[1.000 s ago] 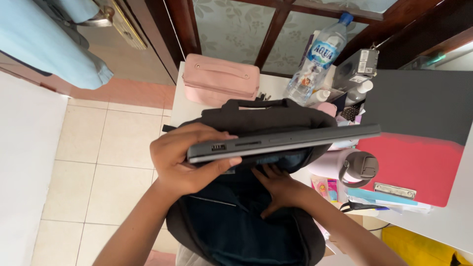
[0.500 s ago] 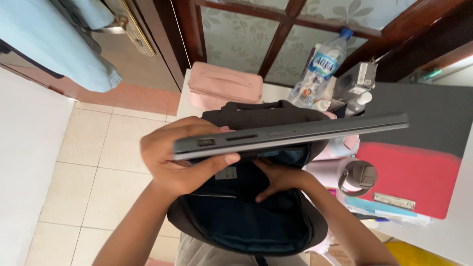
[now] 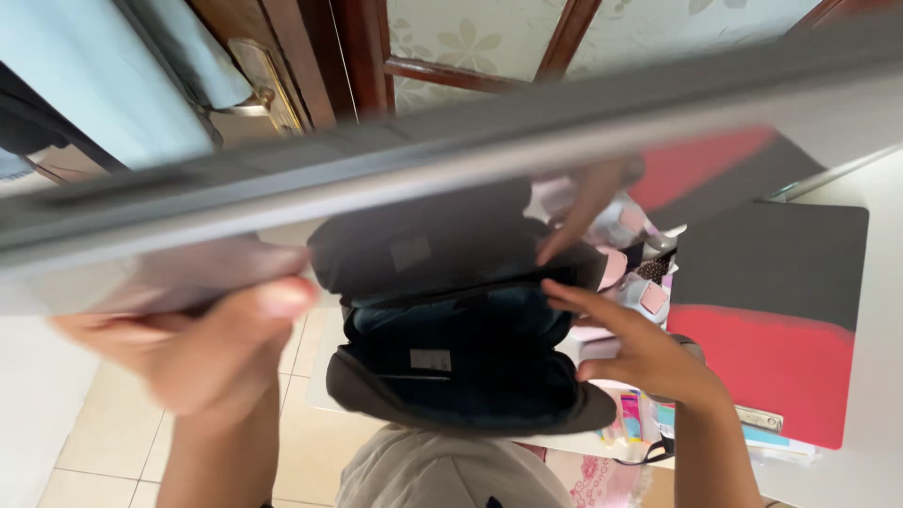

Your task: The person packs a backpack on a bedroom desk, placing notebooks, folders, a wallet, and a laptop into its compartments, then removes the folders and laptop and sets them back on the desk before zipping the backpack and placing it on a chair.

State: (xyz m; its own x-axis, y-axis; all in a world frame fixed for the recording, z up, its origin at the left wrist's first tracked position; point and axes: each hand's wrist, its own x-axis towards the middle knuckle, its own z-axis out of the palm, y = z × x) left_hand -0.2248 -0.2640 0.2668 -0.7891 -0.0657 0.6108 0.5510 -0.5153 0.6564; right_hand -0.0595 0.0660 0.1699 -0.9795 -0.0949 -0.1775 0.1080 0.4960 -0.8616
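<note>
Laptop [image 3: 451,160], grey and closed, is raised flat close under the camera, above the open dark backpack [image 3: 461,348] on the bench [image 3: 879,395]. Left hand [image 3: 202,343] fingers grasp its underside edge to carry it; right hand [image 3: 649,353] fingers, released, spread the backpack's mouth wide.

A grey laptop [image 3: 451,150] is spanning the view above the open dark backpack [image 3: 461,362], whose mouth is gaping unobstructed, while desk clutter [image 3: 640,282] is crowding its right side.
</note>
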